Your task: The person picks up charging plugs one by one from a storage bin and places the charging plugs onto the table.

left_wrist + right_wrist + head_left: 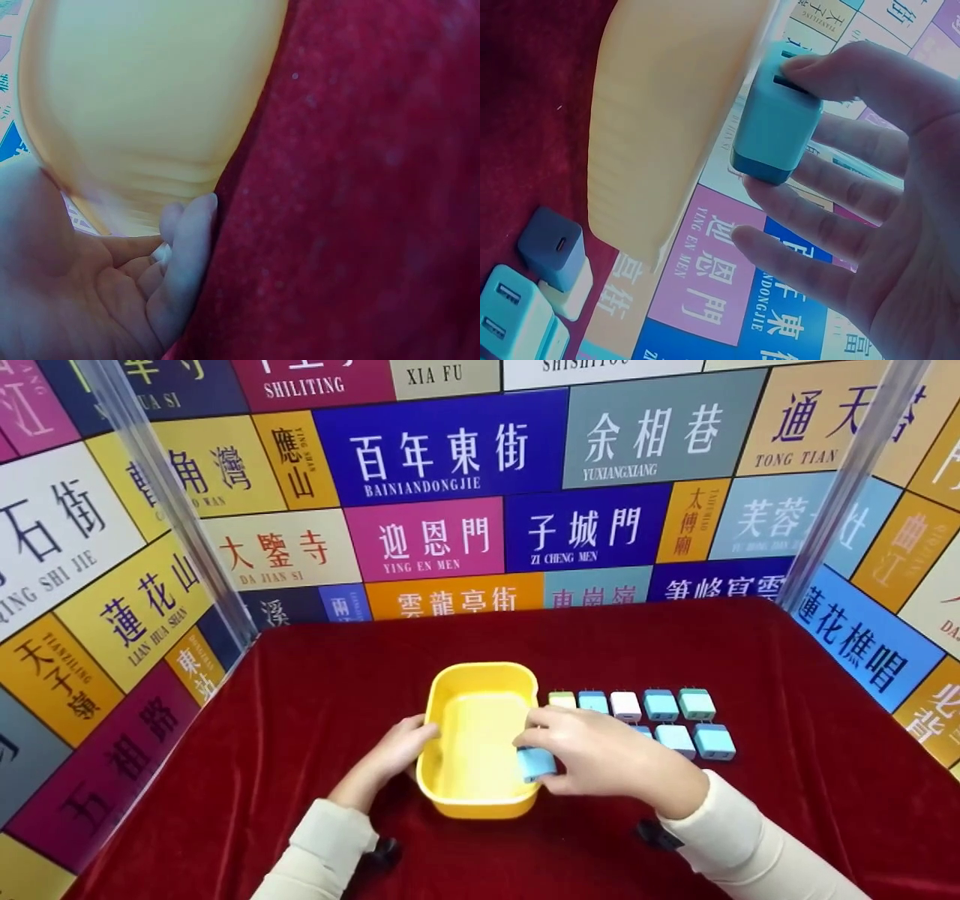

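A yellow plastic tub (480, 808) stands on the red cloth. My left hand (396, 746) grips its left side, with the thumb over the rim and the fingers along the outer wall; the left wrist view shows the curled fingers (184, 262) against the tub (157, 97). Between thumb and fingers, my right hand (600, 746) pinches a blue USB wall charger (535, 765) at the tub's right rim. Two slots show on the end of that charger (776, 112) under my thumb. It is held above the rim in the right wrist view.
Right of the tub, several chargers lie in two rows, among them a white one (625, 706), a green one (697, 703) and a blue one (714, 741). My right hand partly covers the front row. Behind the red-cloth table (337, 660) rises a sign-covered wall (450, 450) with clear posts (832, 502).
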Tool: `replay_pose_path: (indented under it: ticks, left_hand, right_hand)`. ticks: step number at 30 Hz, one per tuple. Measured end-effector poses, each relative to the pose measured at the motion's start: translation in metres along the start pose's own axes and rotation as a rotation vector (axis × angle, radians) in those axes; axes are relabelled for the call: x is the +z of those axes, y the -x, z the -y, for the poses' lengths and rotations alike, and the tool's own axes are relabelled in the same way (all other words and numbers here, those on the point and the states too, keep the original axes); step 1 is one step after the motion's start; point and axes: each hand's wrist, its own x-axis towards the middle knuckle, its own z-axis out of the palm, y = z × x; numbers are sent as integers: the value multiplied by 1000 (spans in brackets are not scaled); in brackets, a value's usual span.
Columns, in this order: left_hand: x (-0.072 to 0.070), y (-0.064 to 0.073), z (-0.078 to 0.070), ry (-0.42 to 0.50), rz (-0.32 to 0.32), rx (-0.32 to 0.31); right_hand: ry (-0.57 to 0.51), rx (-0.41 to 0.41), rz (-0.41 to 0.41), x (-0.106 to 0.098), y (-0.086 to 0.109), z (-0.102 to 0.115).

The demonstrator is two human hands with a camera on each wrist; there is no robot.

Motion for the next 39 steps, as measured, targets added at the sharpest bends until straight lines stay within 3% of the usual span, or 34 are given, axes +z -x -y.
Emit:
replay_pose_path:
  ticks: [10, 20, 29, 39]
  left_hand:
    - [1, -1, 0, -12, -2, 6]
    - [0, -1, -1, 1, 7, -3]
    - [0, 0, -2, -7, 7, -2]
    - [-1, 2, -2, -5, 5, -3]
  right_hand:
    - [18, 17, 2, -8, 12, -6]
    - [43, -46, -100, -8, 27, -16]
    - [34, 37, -24, -12, 45, -23]
    - [3, 41, -91, -11, 54, -30]
